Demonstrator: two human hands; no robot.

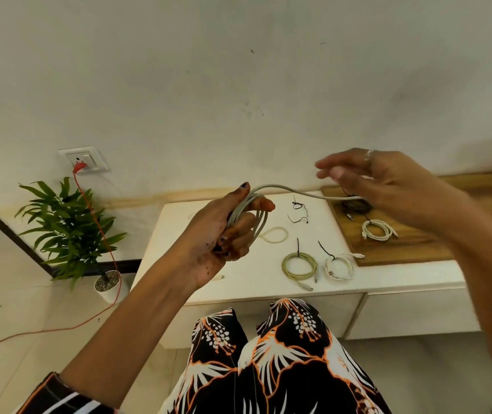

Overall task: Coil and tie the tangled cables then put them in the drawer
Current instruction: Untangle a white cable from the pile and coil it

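Note:
My left hand grips a bundle of loops of a grey cable above the white cabinet top. The cable's free length arcs to the right into my right hand, which pinches it near its end. On the top lie a tied olive-grey coil, a tied white coil and loose black ties. Another white coil and a dark cable lie on the wooden board. The drawer front below the top at the right is closed.
A pale loop lies on the top behind my left hand. A potted plant stands on the floor at the left, with an orange cord running down from a wall socket. My patterned trousers fill the bottom middle.

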